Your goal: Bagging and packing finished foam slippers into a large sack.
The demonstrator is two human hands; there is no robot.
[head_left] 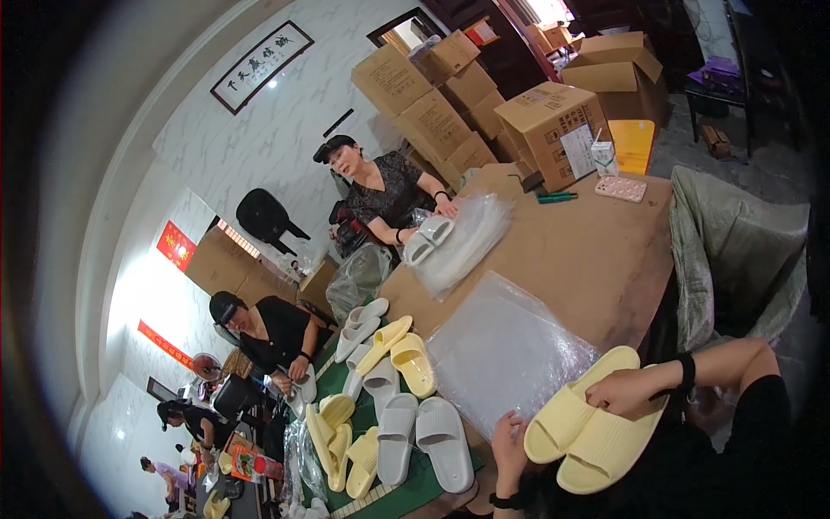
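My right hand (616, 394) is closed on a pair of pale yellow slippers, its fingers tucked down between the two straps. One yellow slipper (571, 406) lies beside its mate (609, 445), both tilted with their soles down. At the near edge of the table, my left hand (510, 445) has its fingers raised and slightly apart next to the slipper's end. Those fingertips reach the corner of a stack of clear plastic bags (501, 346) lying flat on the brown table.
Grey slippers (443, 443) and yellow slippers (413, 365) crowd a green mat to the left. Across the table a person (389, 195) handles a grey slipper (430, 240) over more clear bags. Cartons (553, 130), a phone (621, 189) and a woven sack (735, 251) stand around the right side.
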